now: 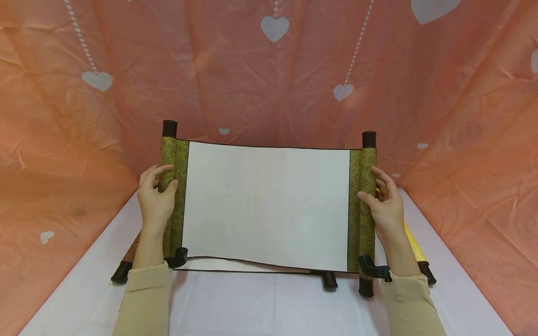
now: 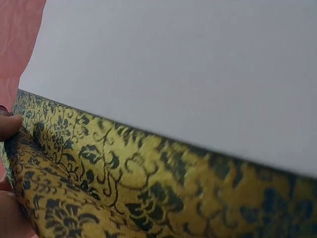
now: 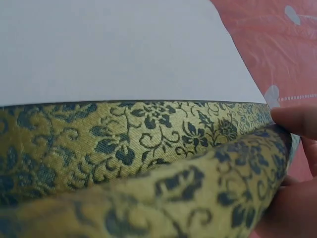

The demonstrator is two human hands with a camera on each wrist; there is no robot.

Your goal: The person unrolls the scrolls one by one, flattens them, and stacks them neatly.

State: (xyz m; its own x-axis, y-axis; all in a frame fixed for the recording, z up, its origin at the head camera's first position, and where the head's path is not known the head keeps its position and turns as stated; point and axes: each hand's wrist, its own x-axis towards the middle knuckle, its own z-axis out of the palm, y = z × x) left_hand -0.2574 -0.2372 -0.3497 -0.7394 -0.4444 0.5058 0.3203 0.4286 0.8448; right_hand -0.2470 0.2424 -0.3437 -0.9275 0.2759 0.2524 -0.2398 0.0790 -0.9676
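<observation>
A hanging scroll [image 1: 269, 205] is spread open and held up, with blank white paper and dark end knobs. Its green-gold brocade ends [image 2: 99, 163] carry a dark floral pattern. My left hand [image 1: 157, 198] grips the rolled left end, thumb in front. On the opposite side my right hand [image 1: 387, 210] holds the right roller [image 1: 367, 210] between thumb and fingers. In the right wrist view the brocade [image 3: 163, 134] curls round the roller beside the right thumb [image 3: 292, 119]. The scroll hides part of the table behind it.
A brown scroll [image 1: 130, 252] lies at the left, partly behind the left forearm. At the right a yellow scroll [image 1: 414, 242] with a dark knob lies behind the right wrist. Another dark knob [image 1: 329, 281] shows below the paper. A white cloth [image 1: 269, 308] covers the table; pink heart-patterned sheeting [image 1: 269, 84] surrounds it.
</observation>
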